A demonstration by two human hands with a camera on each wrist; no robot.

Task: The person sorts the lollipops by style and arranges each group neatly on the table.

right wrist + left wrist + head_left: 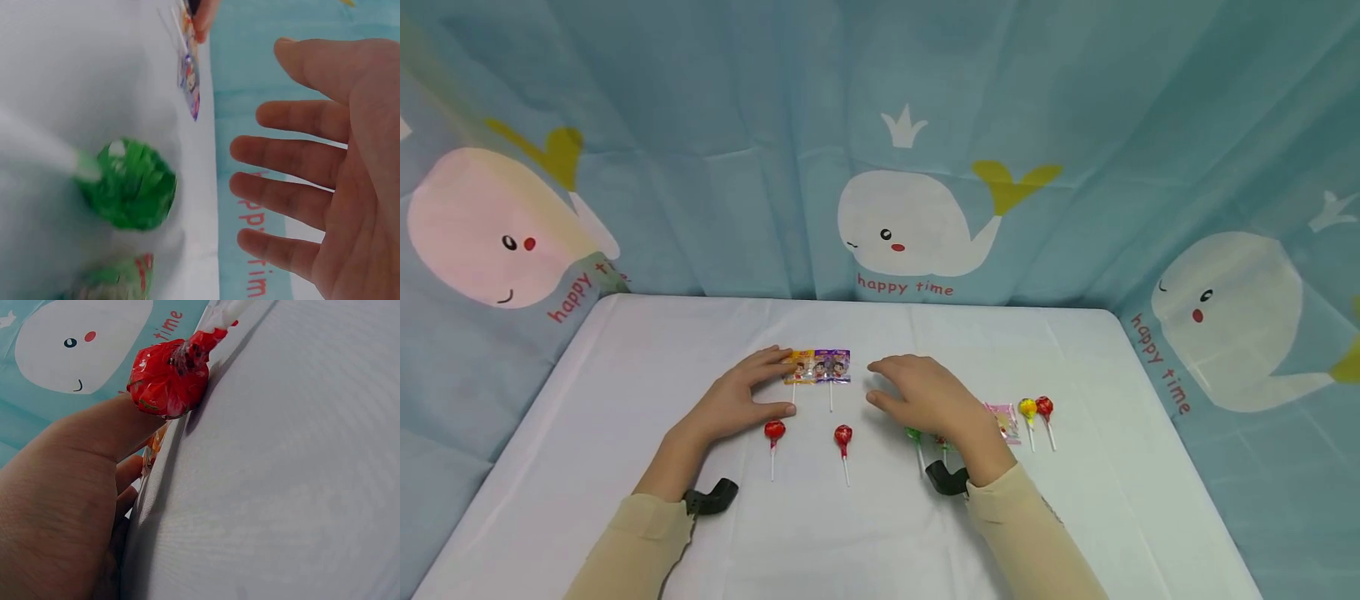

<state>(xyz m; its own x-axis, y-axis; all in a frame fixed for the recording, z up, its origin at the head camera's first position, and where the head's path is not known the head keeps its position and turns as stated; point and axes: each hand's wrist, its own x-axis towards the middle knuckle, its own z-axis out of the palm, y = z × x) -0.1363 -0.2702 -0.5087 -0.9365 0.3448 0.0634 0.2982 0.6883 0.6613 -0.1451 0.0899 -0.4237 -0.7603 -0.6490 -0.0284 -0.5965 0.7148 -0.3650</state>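
Note:
My left hand (741,400) lies at the left of two flat-wrapped lollipops standing side by side, its fingertips on the orange wrapper (805,367). The purple wrapper (832,367) adjoins it on the right, and both sticks point toward me. Just below the left thumb is a red ball lollipop (775,430), large in the left wrist view. My right hand (925,396) has its fingers spread and holds nothing, right of the purple wrapper. Under its wrist lies a green lollipop (134,187), beside a green-and-red wrapper (119,278), both partly hidden in the head view.
A second red lollipop (843,435) lies at the middle of the white table (805,550). Right of my right wrist are a pink wrapper (1006,423), a yellow lollipop (1028,407) and another red lollipop (1045,406). A blue whale-print curtain (737,225) hangs behind the table.

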